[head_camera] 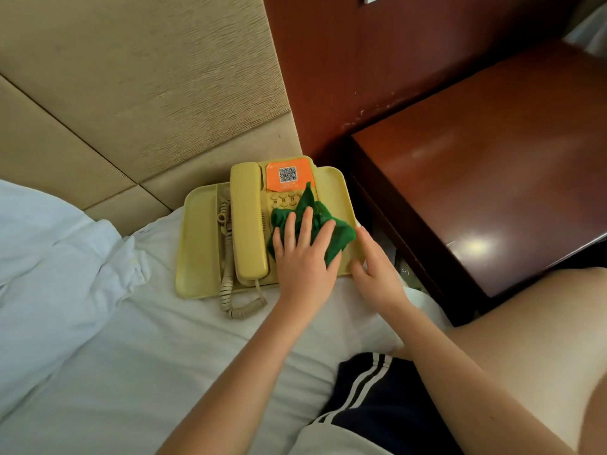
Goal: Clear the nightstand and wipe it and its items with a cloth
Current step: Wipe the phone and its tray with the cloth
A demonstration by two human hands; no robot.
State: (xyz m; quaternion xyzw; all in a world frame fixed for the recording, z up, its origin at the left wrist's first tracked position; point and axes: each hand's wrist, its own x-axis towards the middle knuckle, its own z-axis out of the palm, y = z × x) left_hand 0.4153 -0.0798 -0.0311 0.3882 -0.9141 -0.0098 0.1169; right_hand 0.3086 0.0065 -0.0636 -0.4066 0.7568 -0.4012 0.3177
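The yellow phone (197, 241) lies flat on the white sheet of the bed (164, 339), close against the padded headboard (131, 93) and just beside the dark red-brown table (492, 178), not touching it as far as can be seen. The handset (248, 221) sits in its cradle, and the coiled cord (226, 284) trails off the near edge of the phone onto the sheet. An orange sticker (288, 175) with a square code covers the phone's upper panel. The green cloth (341, 234) is bunched over the keypad area, with one corner pointing up toward the sticker. Your left hand (303, 251) lies flat on the cloth, fingers (307, 221) straight and spread wide, pressing it down rather than gripping it. Your right hand (374, 257) rests on the phone's right rim beside the cloth, fingers straight and close together, holding nothing. The table top shows a glare patch near its front corner. Your dark shorts (377, 399) with white stripes show at the lower edge.
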